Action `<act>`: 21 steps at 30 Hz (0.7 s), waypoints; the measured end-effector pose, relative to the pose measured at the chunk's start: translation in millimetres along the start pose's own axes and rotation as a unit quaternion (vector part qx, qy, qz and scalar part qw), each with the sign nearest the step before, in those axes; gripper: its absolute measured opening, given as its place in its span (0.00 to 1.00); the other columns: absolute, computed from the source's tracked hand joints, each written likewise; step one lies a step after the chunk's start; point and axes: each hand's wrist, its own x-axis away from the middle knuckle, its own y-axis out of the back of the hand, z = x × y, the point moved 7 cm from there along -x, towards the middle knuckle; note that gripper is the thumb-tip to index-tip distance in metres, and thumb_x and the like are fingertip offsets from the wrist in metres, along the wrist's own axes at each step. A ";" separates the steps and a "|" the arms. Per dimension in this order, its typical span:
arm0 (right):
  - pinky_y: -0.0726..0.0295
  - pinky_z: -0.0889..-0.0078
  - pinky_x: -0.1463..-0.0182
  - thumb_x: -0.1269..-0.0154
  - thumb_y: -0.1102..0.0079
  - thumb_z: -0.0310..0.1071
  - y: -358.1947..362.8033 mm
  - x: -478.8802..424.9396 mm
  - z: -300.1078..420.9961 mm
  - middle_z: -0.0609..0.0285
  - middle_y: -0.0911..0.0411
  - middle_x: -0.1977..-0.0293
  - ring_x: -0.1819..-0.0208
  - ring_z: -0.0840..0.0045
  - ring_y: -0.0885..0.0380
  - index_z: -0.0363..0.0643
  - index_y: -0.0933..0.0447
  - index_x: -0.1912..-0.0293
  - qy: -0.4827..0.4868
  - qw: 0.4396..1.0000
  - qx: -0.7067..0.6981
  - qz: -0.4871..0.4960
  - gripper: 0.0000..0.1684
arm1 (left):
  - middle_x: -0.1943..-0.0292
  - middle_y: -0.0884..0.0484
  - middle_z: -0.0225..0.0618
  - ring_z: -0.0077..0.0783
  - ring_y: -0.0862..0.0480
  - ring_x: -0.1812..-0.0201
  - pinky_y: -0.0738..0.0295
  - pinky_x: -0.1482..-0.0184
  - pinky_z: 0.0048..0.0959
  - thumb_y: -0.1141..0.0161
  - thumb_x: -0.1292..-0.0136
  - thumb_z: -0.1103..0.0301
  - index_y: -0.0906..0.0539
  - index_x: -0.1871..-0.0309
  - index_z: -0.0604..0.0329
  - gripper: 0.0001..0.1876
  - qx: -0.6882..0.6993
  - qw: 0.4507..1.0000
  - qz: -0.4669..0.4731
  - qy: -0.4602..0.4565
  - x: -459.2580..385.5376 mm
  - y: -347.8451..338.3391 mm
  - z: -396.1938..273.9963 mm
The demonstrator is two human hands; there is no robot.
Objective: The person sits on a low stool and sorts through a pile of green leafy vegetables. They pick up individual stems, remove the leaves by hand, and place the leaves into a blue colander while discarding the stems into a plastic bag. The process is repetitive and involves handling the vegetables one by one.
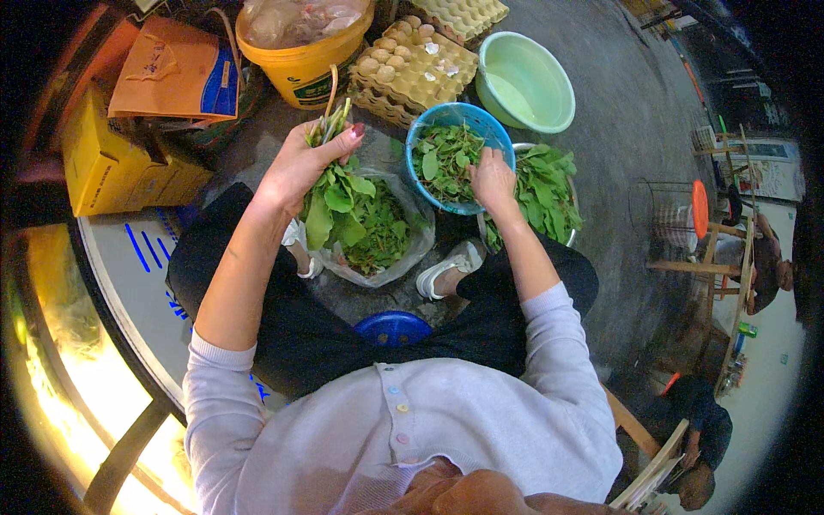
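Observation:
A bunch of leafy greens point(336, 205) is in my left hand point(308, 161), gripped by the stems, which poke up past the thumb. The leaves hang over a clear plastic bag point(418, 235) holding more greens point(380, 241), open on the floor between my feet. My right hand point(494, 180) reaches into a blue plastic basin point(418, 183), fingers down among small loose greens point(444, 158). Its fingertips are partly hidden, so whether they pinch anything is unclear. Under my right wrist, broad-leaved greens point(544, 187) fill a metal bowl point(573, 237).
A pale green basin point(560, 116) stands beyond the blue one. Egg trays point(444, 80) with several eggs and broken shells are stacked beside a yellow bucket point(277, 80). At left are a cardboard box point(109, 170) and an orange bag point(167, 71). People point(769, 264) sit at far right.

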 end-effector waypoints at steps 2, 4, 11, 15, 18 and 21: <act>0.20 0.51 0.58 0.39 0.39 0.36 -17.8 -4.3 -12.2 0.46 0.24 0.60 0.60 0.53 0.20 0.39 0.21 0.63 -0.020 0.999 -0.026 0.017 0.10 | 0.70 0.22 0.25 0.17 0.27 0.71 0.29 0.67 0.19 0.29 0.40 0.62 0.21 0.61 0.61 0.14 0.003 1.000 -0.023 0.012 1.1 1.6 0.6; 0.21 0.51 0.57 0.39 0.38 0.37 -19.6 -11.8 -13.9 0.48 0.24 0.61 0.61 0.52 0.21 0.39 0.22 0.63 -0.004 0.999 -0.050 0.006 0.10 | 0.70 0.22 0.25 0.17 0.26 0.71 0.28 0.66 0.19 0.27 0.42 0.62 0.21 0.60 0.60 0.15 -0.002 0.999 -0.039 0.027 2.5 3.2 5.1; 0.22 0.55 0.55 0.40 0.42 0.35 12.3 -28.7 -16.2 0.47 0.20 0.64 0.61 0.51 0.21 0.37 0.20 0.66 0.005 0.986 -0.106 0.131 0.10 | 0.73 0.23 0.23 0.16 0.27 0.72 0.30 0.67 0.19 0.36 0.39 0.70 0.17 0.59 0.62 0.08 -0.050 0.998 -0.015 0.022 0.5 -7.2 8.8; 0.21 0.65 0.60 0.40 0.43 0.33 47.5 -30.3 -11.1 0.48 0.17 0.70 0.68 0.66 0.18 0.33 0.21 0.66 -0.042 0.940 -0.333 0.065 0.11 | 0.73 0.21 0.26 0.16 0.28 0.73 0.32 0.67 0.18 0.40 0.35 0.67 0.16 0.57 0.63 0.10 -0.058 0.996 0.016 0.069 -3.6 -8.5 25.8; 0.24 0.75 0.63 0.34 0.48 0.33 54.0 -31.4 -12.9 0.59 0.18 0.64 0.59 0.76 0.16 0.39 0.27 0.65 -0.074 0.855 -0.494 0.140 0.07 | 0.73 0.19 0.30 0.19 0.23 0.71 0.27 0.66 0.20 0.42 0.32 0.66 0.17 0.54 0.64 0.11 -0.035 0.995 0.042 0.087 -5.1 -17.3 35.0; 0.25 0.75 0.58 0.35 0.50 0.32 75.5 -23.5 11.1 0.56 0.18 0.58 0.55 0.73 0.17 0.42 0.30 0.67 -0.018 0.778 -0.608 0.156 0.05 | 0.66 0.15 0.35 0.26 0.16 0.65 0.19 0.61 0.26 0.43 0.30 0.65 0.19 0.51 0.65 0.13 0.019 0.992 0.056 0.112 -4.5 -26.5 44.9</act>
